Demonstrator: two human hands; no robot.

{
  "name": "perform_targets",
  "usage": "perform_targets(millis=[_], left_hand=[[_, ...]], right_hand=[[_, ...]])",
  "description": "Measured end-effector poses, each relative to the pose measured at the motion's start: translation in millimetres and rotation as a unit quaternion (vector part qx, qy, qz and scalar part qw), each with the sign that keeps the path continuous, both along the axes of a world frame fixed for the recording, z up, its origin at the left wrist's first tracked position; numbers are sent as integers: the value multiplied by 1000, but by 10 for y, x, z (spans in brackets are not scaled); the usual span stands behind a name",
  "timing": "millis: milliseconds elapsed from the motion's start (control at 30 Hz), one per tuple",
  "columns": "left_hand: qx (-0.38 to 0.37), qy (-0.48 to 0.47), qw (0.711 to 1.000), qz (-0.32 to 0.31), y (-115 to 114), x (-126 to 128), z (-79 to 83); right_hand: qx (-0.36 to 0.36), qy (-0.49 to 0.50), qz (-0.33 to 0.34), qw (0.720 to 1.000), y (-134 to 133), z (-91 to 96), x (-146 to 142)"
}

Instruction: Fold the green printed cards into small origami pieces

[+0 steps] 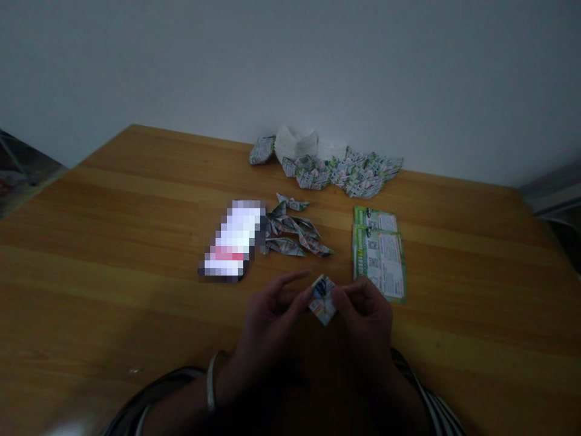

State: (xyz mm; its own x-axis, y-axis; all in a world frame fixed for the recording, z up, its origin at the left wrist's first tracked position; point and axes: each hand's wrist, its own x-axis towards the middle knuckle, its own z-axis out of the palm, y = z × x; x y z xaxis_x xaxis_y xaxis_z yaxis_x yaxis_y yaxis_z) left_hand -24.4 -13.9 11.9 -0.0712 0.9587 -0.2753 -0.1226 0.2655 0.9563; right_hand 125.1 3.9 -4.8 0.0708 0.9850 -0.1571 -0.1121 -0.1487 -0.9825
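Note:
Both my hands meet over the near middle of a wooden table. Between them is a small folded piece of printed paper, diamond-shaped. My left hand pinches its left edge, with one finger stretched out above it. My right hand pinches its right edge with curled fingers. A bracelet sits on my left wrist.
Several small folded paper pieces lie just beyond my hands. A blurred-out bright object lies left of them. Flat green printed leaflets lie to the right. A pile of folded paper sits against the white wall.

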Motion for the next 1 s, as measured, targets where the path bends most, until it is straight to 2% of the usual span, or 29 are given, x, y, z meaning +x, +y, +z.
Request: perform_targets(millis=[167,233,333,400,567,667,767,833,933,1000], left_hand=[[-46,-25,999,-6,0,17,-10],[-64,-34,997,-33,36,11,-22],[-71,-48,992,-97,100,-10,-56],[-71,-41,990,-116,124,-25,-79],[-35,58,995,-73,85,-35,-92],[2,146,985,-94,46,-40,-71],[71,224,961,-146,32,-59,-32],[107,230,951,-177,31,-71,3],[98,164,957,-216,29,-74,39],[79,130,964,-217,26,-71,34]], right_hand=[[-21,52,12,998,-6,-8,0],[-18,50,29,998,-11,-10,10],[5,34,93,995,-44,-7,12],[25,16,126,992,-79,1,-4],[93,-30,153,983,-158,9,-63],[158,-96,155,970,-198,-28,-64],[223,-191,107,950,-217,-69,-37],[270,-230,105,929,-205,-75,-19],[311,-249,175,900,-160,-48,-4],[313,-238,235,889,-134,-24,6]])
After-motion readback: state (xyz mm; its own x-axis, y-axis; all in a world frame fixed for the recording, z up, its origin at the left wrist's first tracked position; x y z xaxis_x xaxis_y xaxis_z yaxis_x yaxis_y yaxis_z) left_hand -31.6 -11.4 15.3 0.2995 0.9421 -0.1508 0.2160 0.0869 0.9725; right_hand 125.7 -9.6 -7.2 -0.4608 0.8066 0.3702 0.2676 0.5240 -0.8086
